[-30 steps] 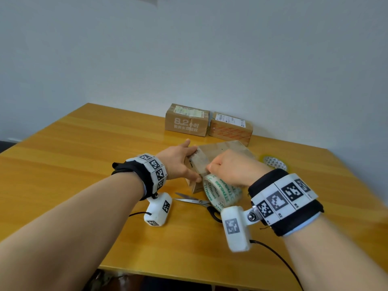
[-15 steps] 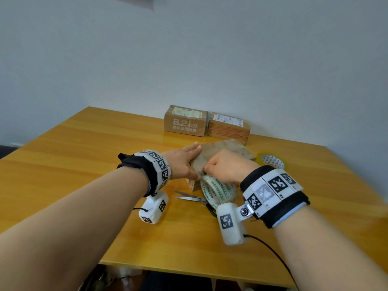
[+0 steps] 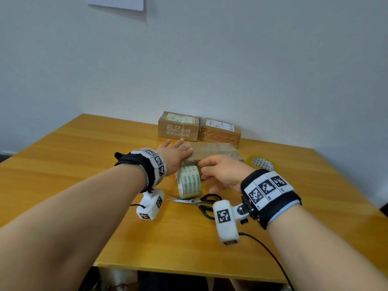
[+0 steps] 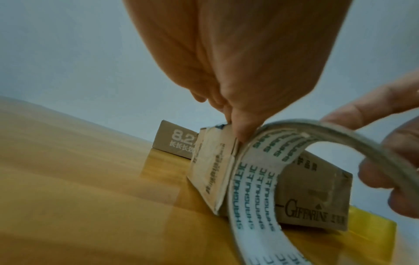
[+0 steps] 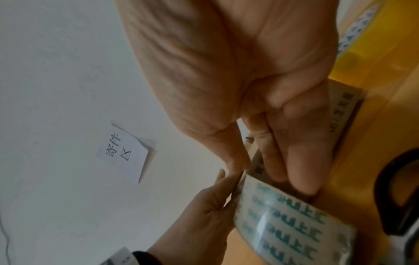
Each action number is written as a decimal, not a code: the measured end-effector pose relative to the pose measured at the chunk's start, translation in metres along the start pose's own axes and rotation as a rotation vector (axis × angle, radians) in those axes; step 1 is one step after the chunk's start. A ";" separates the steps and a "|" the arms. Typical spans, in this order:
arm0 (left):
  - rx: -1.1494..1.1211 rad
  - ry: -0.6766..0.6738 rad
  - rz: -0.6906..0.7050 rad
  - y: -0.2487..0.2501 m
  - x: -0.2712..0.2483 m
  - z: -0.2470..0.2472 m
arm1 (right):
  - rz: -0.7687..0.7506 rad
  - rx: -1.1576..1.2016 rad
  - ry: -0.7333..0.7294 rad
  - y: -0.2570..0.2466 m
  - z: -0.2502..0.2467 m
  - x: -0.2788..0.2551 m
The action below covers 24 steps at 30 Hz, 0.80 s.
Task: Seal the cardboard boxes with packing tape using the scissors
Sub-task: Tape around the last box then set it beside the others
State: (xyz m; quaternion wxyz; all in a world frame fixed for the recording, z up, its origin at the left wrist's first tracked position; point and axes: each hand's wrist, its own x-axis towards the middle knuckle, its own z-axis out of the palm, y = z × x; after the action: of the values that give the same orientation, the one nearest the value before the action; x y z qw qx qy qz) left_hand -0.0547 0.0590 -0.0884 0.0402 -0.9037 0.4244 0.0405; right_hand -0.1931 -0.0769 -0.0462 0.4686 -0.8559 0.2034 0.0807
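Note:
A flat brown cardboard box (image 3: 216,151) lies mid-table. My left hand (image 3: 178,151) rests flat on its left top end; in the left wrist view its thumb (image 4: 241,132) presses the tape end onto the box edge (image 4: 217,161). A clear packing tape roll (image 3: 189,182) with green print stands on edge against the box's near end. My right hand (image 3: 206,175) holds it from the right, fingers (image 4: 385,161) on its rim. Black-handled scissors (image 3: 198,203) lie just in front of the roll, untouched.
Two sealed boxes (image 3: 178,127) (image 3: 220,133) stand at the back by the wall. A second tape roll (image 3: 262,163) lies flat, right of the box. The table's front edge (image 3: 189,269) is close. A paper note (image 5: 123,150) hangs on the wall.
My left hand moved from the box's near corner up onto its top and flattened. The tape roll and right hand shifted toward the box's near end. My head tilted up.

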 end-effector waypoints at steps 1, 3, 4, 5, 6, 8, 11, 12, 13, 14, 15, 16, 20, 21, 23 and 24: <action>-0.010 -0.005 -0.002 -0.001 -0.001 0.001 | 0.020 -0.012 0.048 0.001 -0.001 0.000; -0.017 -0.017 -0.014 -0.003 -0.003 0.004 | 0.072 -0.092 0.070 0.006 -0.002 0.001; -0.020 -0.020 -0.034 -0.005 -0.004 0.006 | 0.104 -0.173 0.036 0.010 0.000 0.002; -0.035 -0.013 -0.063 -0.005 -0.005 0.007 | 0.129 -0.262 -0.005 0.013 0.002 0.002; -0.061 -0.003 -0.104 -0.006 -0.006 0.007 | 0.142 -0.348 -0.040 0.017 0.005 0.004; -0.111 0.008 -0.214 -0.004 -0.010 0.007 | 0.144 -0.480 -0.090 0.023 0.012 0.007; -0.261 0.060 -0.402 0.000 -0.020 0.001 | 0.143 -0.628 -0.136 0.023 0.018 0.011; -0.377 0.104 -0.476 0.000 -0.021 -0.002 | 0.150 -0.676 -0.148 0.022 0.019 0.012; -0.528 0.146 -0.535 0.001 -0.024 -0.008 | 0.150 -0.718 -0.170 0.021 0.019 0.012; -0.687 0.167 -0.571 0.003 -0.025 -0.012 | 0.146 -0.763 -0.185 0.020 0.020 0.012; -0.822 0.151 -0.574 0.007 -0.028 -0.018 | 0.138 -0.810 -0.199 0.020 0.020 0.013; -0.927 0.101 -0.565 0.011 -0.029 -0.022 | 0.140 -0.870 -0.213 0.018 0.022 0.014; -1.078 -0.137 -0.527 0.027 -0.037 -0.023 | 0.151 -1.153 -0.213 0.033 0.021 0.024; -1.058 -0.156 -0.520 0.029 -0.038 -0.022 | 0.156 -1.199 -0.191 0.047 0.013 0.035; -1.064 -0.148 -0.534 0.030 -0.036 -0.016 | 0.136 -1.252 -0.180 0.063 -0.006 0.045; -1.101 -0.125 -0.546 0.029 -0.035 -0.013 | 0.139 -1.249 -0.187 0.053 -0.014 0.030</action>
State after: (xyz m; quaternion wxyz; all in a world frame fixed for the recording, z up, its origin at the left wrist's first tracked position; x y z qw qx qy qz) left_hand -0.0987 0.0657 -0.0731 -0.3982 -0.8639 0.0914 0.2947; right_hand -0.1890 -0.1221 -0.0896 -0.1093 -0.9420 0.1311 0.2889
